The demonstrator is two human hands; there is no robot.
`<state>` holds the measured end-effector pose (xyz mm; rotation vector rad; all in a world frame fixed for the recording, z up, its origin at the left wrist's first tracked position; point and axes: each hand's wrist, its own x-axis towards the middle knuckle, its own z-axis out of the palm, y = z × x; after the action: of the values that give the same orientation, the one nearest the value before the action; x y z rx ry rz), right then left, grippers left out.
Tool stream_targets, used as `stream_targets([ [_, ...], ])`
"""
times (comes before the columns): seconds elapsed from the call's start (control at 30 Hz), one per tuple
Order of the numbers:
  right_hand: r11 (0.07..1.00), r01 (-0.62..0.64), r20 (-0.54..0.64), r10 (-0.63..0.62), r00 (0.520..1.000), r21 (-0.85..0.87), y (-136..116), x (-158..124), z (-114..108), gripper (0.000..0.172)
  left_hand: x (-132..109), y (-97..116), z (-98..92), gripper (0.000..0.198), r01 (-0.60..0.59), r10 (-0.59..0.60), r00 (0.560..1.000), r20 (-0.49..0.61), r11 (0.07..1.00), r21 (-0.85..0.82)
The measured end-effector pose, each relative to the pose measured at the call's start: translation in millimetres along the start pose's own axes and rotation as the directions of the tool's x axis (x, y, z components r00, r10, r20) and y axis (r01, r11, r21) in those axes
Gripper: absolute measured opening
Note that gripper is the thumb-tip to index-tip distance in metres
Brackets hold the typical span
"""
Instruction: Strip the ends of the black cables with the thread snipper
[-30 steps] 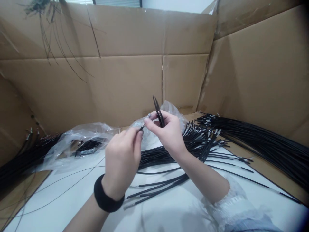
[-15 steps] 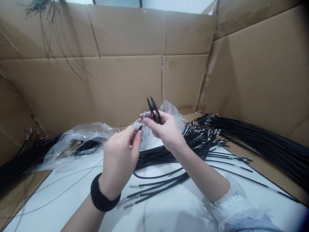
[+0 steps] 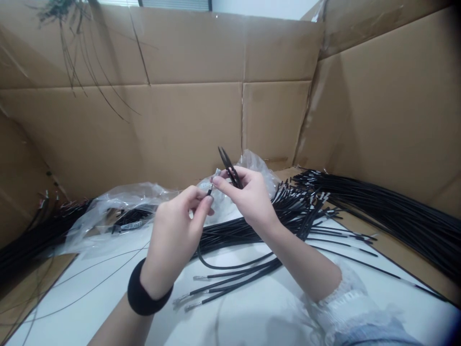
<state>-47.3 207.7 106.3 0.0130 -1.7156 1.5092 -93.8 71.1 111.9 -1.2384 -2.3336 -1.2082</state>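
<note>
My left hand [image 3: 180, 221], with a black band on its wrist, pinches a black cable [image 3: 209, 191] near its stripped end. The silvery bare end [image 3: 217, 172] points up and away, and the thumb and forefinger of my right hand [image 3: 247, 192] touch it. Tucked in that same right hand are black thread snips [image 3: 230, 168], blades upward and slightly apart. Below my hands a bundle of black cables [image 3: 230, 238] lies on the white table [image 3: 118, 298]. A few cables with bare silvery ends [image 3: 194, 306] lie nearer to me.
Cardboard walls [image 3: 187, 125] stand behind and at the sides. A clear plastic bag [image 3: 144, 192] lies at the left, beside dark cables [image 3: 36, 230]. Another thick cable bundle [image 3: 378, 206] runs along the right. Thin dark strands [image 3: 93, 72] hang at the upper left.
My left hand has shifted slightly left and down. My right fingers have closed over more of the cable's bare end, and the snips have turned, their blades now looking closer together.
</note>
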Motion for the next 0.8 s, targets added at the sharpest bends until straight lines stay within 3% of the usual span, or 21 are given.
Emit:
stream_targets([
  [0.07,1.0,-0.019,-0.024,0.019,1.0,0.023,1.0,-0.6,1.8,0.022,-4.3,1.9,4.4,0.016,-0.055,0.069,0.993,-0.1,0.99,0.129],
  [0.13,0.993,-0.056,-0.005,0.057,0.998,0.099,1.1,-0.5,1.8,0.024,-5.5,3.0,5.2,0.016,-0.083,0.097,0.99,-0.103,0.988,0.128],
  [0.27,0.951,-0.169,0.108,0.145,0.983,0.258,-1.4,-0.1,-1.1,0.026,0.8,2.0,-2.8,0.026,-0.019,0.041,0.991,0.124,0.985,-0.172],
  [0.4,0.914,-0.235,0.148,0.195,0.969,0.331,-5.2,-2.1,-2.2,0.028,9.1,-2.6,-7.9,0.026,0.165,0.052,0.928,0.369,0.83,-0.533],
  [0.57,0.882,-0.271,0.101,0.252,0.962,0.386,-6.5,-5.1,0.9,0.03,15.2,-9.9,-4.2,0.022,0.439,0.035,0.826,0.562,0.585,-0.682],
  [0.63,0.882,-0.255,0.077,0.245,0.966,0.397,-5.9,-6.1,2.5,0.03,16.2,-11.1,-3.2,0.021,0.49,0.038,0.8,0.599,0.535,-0.689],
  [0.7,0.89,-0.224,0.064,0.216,0.974,0.397,-5.5,-7.6,4.3,0.029,15.1,-9.3,-3.1,0.023,0.431,0.029,0.832,0.554,0.595,-0.678],
  [0.8,0.912,-0.173,0.097,0.148,0.984,0.372,-6.0,-10.9,7.2,0.026,9.6,-1.8,-3.8,0.028,0.199,0.004,0.935,0.354,0.821,-0.535],
])
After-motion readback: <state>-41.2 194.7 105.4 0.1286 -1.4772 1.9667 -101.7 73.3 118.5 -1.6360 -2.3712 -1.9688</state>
